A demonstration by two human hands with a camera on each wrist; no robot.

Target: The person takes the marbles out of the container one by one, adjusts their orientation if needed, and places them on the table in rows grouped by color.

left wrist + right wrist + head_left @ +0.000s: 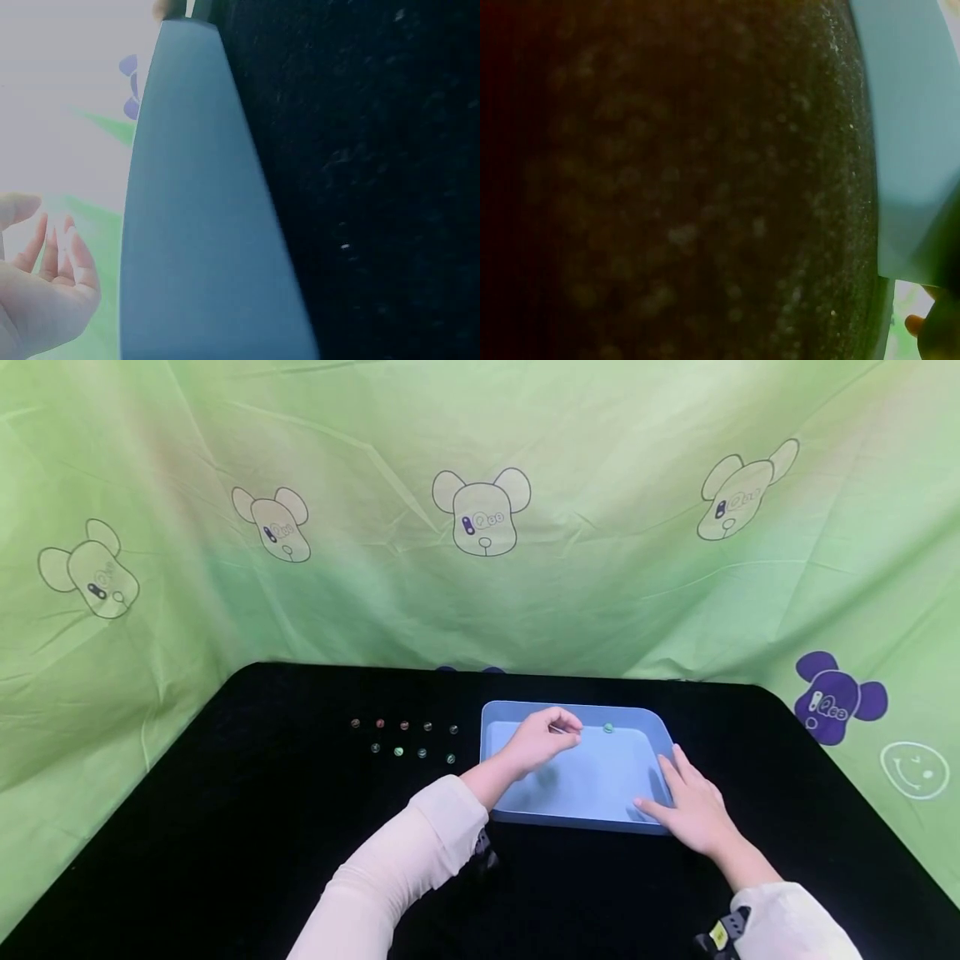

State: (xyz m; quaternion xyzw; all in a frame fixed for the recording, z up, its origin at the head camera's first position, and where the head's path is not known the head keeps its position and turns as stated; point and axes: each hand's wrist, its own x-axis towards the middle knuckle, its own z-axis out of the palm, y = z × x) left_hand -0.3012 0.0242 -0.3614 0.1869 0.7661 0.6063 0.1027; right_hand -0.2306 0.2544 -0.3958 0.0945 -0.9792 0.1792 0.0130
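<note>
A shallow blue tray [600, 789] lies on the black table, with one green glass marble [608, 727] in its far part. Over the tray is my left hand [538, 743], its fingers loosely bent and the thumb apart from them. In the left wrist view no object shows between the thumb and fingers of that left hand [52, 300]. At the tray's right edge rests my right hand [693, 810], fingers extended along the rim and thumb near the front right corner. The right wrist view shows the tray's outer wall [915, 135] and little of the hand.
Left of the tray, several small glass marbles lie in two rows, a reddish marble [380, 723] in the far row and a bright green marble [399, 752] in the near one. A green printed curtain [360, 602] hangs around the table [225, 827].
</note>
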